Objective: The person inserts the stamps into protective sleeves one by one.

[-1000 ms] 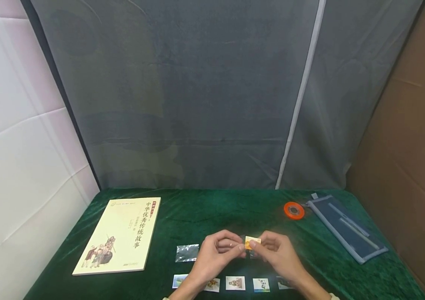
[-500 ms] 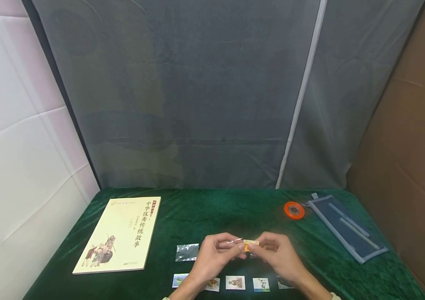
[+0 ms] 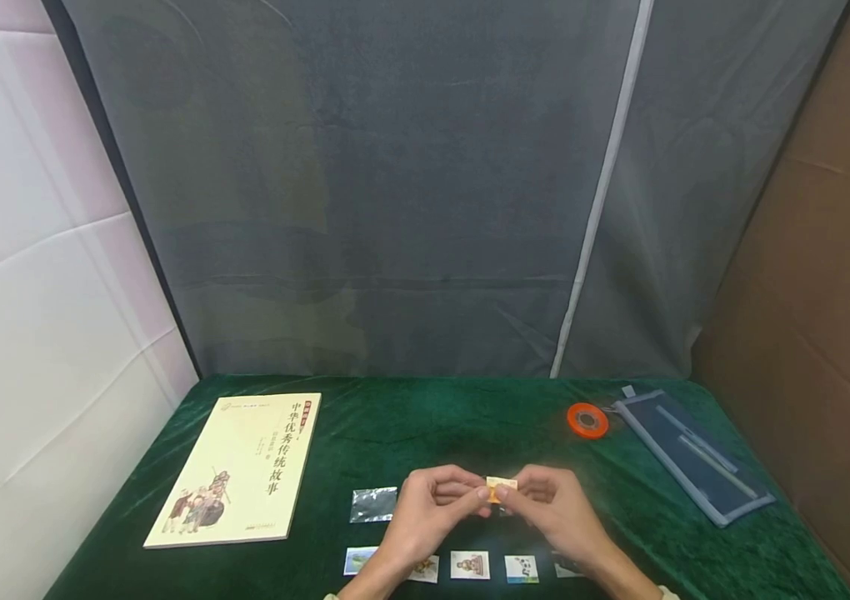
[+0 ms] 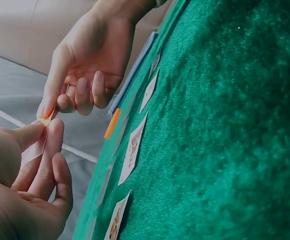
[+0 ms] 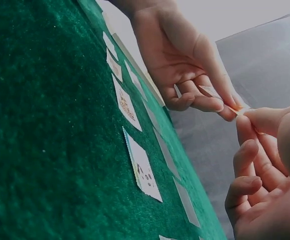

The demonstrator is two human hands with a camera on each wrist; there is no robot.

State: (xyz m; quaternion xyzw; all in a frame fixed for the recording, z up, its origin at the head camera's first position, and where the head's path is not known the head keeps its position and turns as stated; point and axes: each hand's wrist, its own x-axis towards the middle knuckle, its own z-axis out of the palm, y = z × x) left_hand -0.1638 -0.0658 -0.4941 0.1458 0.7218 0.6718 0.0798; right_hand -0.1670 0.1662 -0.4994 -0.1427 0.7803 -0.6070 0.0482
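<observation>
In the head view, a small yellow-orange stamp [image 3: 502,482] is held up between my two hands, above the near part of the table. My right hand [image 3: 563,517] pinches it between thumb and index finger. My left hand [image 3: 436,508] pinches a small clear plastic sleeve [image 4: 33,152] at the stamp's left edge, and the fingertips of both hands nearly meet there. The thumbs cover part of the stamp. Below the hands lies a row of several picture stamps, among them a statue stamp [image 3: 470,565] and a panda stamp [image 3: 522,569].
An empty-looking clear sleeve [image 3: 374,505] lies left of my left hand on the green cloth [image 3: 410,425]. A cream book [image 3: 245,467] is at the left. Farther right are an orange round tape roll [image 3: 587,421] and a blue-grey mesh pouch [image 3: 695,454].
The stamp has shifted slightly left and down, closer to the left fingertips, and its tilt has changed. Both hands stay in nearly the same place.
</observation>
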